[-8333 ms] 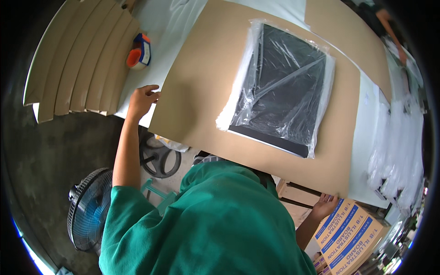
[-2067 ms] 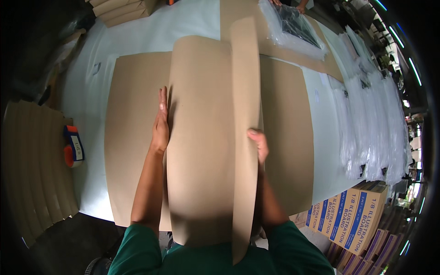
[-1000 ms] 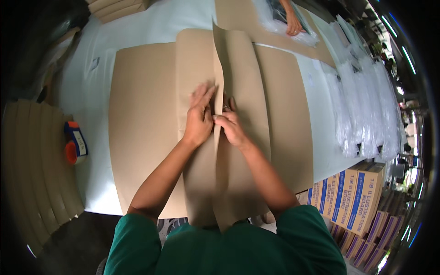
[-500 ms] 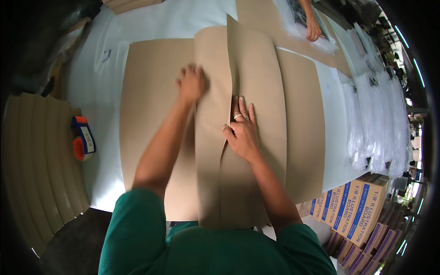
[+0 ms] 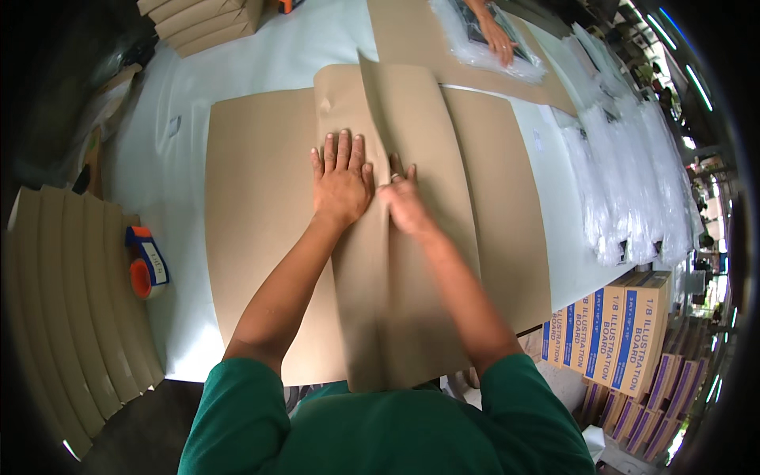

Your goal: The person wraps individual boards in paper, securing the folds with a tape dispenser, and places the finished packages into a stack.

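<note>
white table (image 5: pixel 261 63) | both hands' fingers flat, released, on brown paper (image 5: pixel 261 206) | boxes (image 5: pixel 617 332) right

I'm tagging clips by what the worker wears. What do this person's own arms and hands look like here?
Both forearms are bare. Short green sleeves cover the upper arms, part of a green shirt. The right hand wears a ring on one finger; the left hand shows no ring or glove. No watch or wristband is visible.

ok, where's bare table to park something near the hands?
Bare white table lies left of the brown paper sheet, above the tape dispenser. A narrower strip runs right of the sheet, beside the clear bags. Crowded: the centre, where left hand and right hand press the folded flaps.
</note>
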`<move>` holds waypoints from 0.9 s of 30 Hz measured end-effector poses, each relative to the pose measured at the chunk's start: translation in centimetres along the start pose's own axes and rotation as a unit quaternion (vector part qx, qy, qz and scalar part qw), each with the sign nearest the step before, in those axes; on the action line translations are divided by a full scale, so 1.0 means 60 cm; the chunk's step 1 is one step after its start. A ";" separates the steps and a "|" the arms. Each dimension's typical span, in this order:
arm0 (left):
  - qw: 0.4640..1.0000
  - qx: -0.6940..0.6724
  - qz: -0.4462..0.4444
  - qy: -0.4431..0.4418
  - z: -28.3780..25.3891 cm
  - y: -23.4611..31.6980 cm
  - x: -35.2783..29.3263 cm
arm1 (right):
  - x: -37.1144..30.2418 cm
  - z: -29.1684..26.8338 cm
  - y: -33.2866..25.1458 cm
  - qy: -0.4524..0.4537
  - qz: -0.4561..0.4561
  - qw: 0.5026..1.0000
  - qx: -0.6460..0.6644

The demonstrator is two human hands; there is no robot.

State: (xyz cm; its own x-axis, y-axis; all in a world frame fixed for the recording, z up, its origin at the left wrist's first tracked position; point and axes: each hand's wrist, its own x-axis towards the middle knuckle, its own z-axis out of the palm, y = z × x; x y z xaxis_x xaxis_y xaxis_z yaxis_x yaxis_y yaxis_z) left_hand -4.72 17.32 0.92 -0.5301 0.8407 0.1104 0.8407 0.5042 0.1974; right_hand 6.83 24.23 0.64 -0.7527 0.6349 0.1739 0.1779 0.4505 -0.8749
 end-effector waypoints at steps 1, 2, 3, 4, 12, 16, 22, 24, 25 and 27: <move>1.000 -0.001 0.002 0.001 0.001 -0.002 -0.001 | -0.003 -0.039 -0.004 -0.035 0.195 0.946 0.258; 1.000 -0.004 0.004 -0.002 0.001 -0.004 -0.003 | -0.006 -0.061 0.016 -0.025 0.290 0.881 0.372; 1.000 -0.010 0.010 -0.003 0.001 0.001 -0.003 | -0.008 -0.079 0.032 -0.009 0.375 0.795 0.476; 1.000 -0.011 0.009 -0.007 0.003 -0.002 -0.003 | -0.008 -0.082 0.017 -0.007 0.367 0.794 0.484; 1.000 -0.008 0.018 -0.020 -0.001 0.006 -0.009 | -0.002 -0.037 0.011 -0.150 0.177 0.951 0.207; 0.998 0.051 0.025 -0.032 -0.005 0.004 -0.028 | 0.033 -0.037 -0.035 -0.231 0.210 0.940 0.136; 0.942 0.025 0.279 -0.183 -0.076 0.057 -0.378 | 0.049 -0.039 -0.001 -0.321 0.120 0.935 -0.092; 0.933 -0.200 0.262 -0.142 -0.112 0.005 -0.427 | 0.054 -0.043 0.005 -0.367 0.064 0.908 -0.192; 0.913 -0.305 0.247 -0.112 -0.134 -0.026 -0.452 | 0.055 -0.049 0.012 -0.371 0.045 0.898 -0.233; 0.983 -0.160 0.030 0.082 -0.104 -0.171 -0.442 | 0.047 -0.037 0.002 -0.345 0.036 0.906 -0.244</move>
State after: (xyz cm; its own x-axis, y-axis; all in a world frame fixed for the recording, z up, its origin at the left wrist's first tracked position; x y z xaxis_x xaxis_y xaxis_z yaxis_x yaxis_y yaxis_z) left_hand 0.04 -11.35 2.04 -0.5131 0.8108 0.2816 0.8074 0.3446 0.4789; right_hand 6.10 27.46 2.04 -0.9152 0.2059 -0.3463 0.3740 0.7541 -0.5399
